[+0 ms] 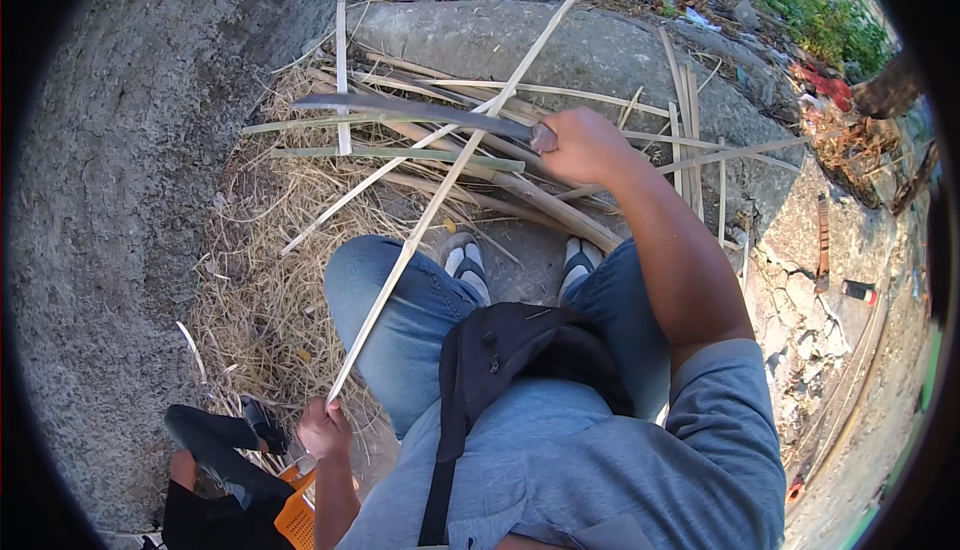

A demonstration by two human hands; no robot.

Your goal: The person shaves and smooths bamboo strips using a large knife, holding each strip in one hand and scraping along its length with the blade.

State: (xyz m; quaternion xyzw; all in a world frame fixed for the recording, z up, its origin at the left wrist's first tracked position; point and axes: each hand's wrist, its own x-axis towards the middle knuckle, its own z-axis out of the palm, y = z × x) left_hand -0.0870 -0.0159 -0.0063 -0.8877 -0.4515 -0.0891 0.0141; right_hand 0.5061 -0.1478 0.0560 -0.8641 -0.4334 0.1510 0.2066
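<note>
My left hand (325, 430), low at the left beside my knee, is closed on the near end of a long pale bamboo strip (410, 252). The strip slants up and away past my left knee to the far side of the pile. In front of me my right hand (588, 146) grips the handle of a machete (410, 110), whose long dark blade points left. Strip and blade cross near the blade's handle end; whether they touch I cannot tell. Beneath them lies a loose pile of bamboo strips and split canes (550, 205), some greenish, some pale.
Shavings (270, 220) cover the ground at the left, beside a rough grey concrete slope (120, 200). Another person in dark clothes (215, 520) sits at the lower left near an orange perforated plastic object (297, 518). A long brown-handled tool (823, 240) lies on the right.
</note>
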